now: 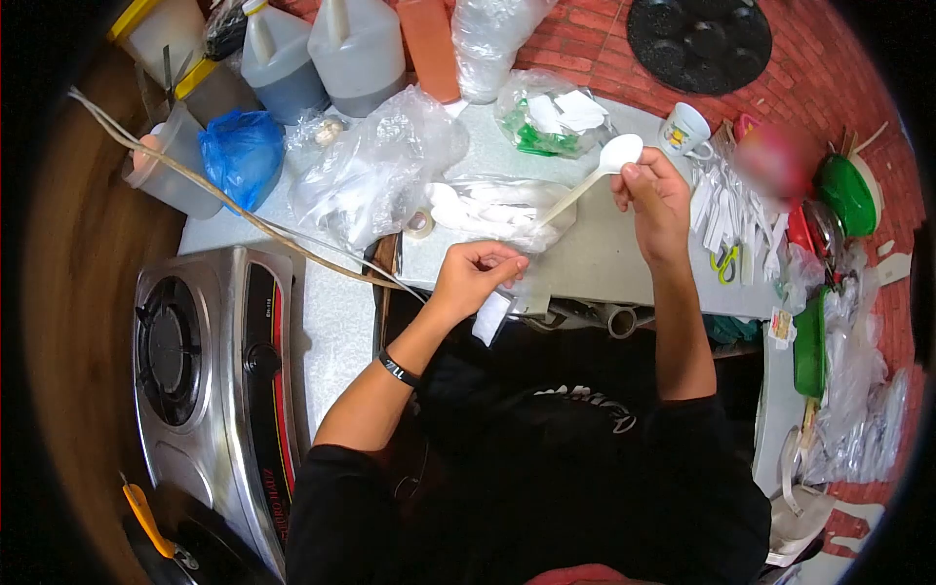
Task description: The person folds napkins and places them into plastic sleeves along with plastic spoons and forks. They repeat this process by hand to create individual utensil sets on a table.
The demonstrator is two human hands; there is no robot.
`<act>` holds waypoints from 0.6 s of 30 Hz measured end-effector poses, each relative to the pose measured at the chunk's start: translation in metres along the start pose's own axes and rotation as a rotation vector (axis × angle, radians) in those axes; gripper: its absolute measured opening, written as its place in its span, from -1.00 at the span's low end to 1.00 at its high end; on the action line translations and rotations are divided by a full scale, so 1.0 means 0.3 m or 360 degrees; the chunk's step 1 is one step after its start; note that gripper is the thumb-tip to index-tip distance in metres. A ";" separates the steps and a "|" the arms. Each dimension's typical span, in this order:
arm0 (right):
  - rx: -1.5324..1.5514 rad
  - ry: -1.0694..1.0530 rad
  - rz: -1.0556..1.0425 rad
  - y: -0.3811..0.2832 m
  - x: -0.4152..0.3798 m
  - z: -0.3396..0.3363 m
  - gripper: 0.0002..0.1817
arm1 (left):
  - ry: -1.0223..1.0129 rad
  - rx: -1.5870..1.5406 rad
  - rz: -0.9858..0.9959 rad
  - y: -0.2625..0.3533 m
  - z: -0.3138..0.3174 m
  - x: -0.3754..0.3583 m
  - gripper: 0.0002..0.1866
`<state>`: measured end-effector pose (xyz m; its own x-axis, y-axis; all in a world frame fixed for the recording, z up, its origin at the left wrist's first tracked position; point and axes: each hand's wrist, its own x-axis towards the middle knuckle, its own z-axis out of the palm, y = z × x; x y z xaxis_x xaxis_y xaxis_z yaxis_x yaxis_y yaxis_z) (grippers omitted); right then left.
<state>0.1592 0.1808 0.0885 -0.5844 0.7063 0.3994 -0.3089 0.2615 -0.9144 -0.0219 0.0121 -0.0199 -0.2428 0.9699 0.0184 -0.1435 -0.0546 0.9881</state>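
Holding the white spoon point(609, 162) in the right hand point(655, 190), pinched beside the bowl, with the handle slanting down toward the left hand point(478, 280). Gripped there, probably, to leave the long handle free. At left, curled inward just below the handle's tip, with thumb and fingertips drawn narrow; cannot tell whether pinching the white piece point(492, 317) seen just beneath. Kept close to the handle's end, perhaps, to let both hands share one small space.

Note, just beyond the left hand, the spoon pack point(468, 207), likely set there for easy reach, and the tape point(418, 225) beside it. Right of the right hand, see white strips point(717, 210) heaped near the scissors point(724, 263), and just past the fingers, the mug point(685, 130).

Left of the left hand, mind the stick point(219, 193) slanting across and the stove point(210, 370), both narrowing the room there. Farther off, find the clear bag point(380, 161) and jugs point(356, 58), crowding the far edge.
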 end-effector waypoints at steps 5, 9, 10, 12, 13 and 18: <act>0.0157 -0.0088 0.0088 0.047 -0.021 0.024 -0.84 | 0.0017 -0.0014 0.0008 0.011 0.008 -0.006 -0.90; 0.0165 -0.0120 0.0196 0.070 -0.028 0.058 -0.85 | 0.0013 -0.0065 0.0008 0.008 0.004 -0.007 -0.89; 0.0148 -0.0143 0.0242 0.081 -0.033 0.066 -0.86 | 0.0005 -0.0052 -0.0011 0.012 0.005 -0.006 -0.89; 0.0140 -0.0210 0.0378 0.099 -0.045 0.077 -0.86 | -0.0010 -0.0026 -0.0046 0.032 0.006 -0.008 -0.89; 0.0151 -0.0256 0.0469 0.106 -0.055 0.084 -0.86 | -0.0034 -0.0027 -0.0056 0.037 0.004 -0.008 -0.89; -0.0004 -0.0684 0.0592 0.151 -0.068 0.091 -0.87 | -0.0222 -0.0015 -0.0048 0.048 -0.022 -0.003 -0.83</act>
<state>0.1368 0.1602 0.0408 -0.9067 0.4198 0.0409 -0.0227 0.0483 -0.9986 -0.0302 0.0088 -0.0066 -0.1025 0.9947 0.0102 -0.1579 -0.0264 0.9871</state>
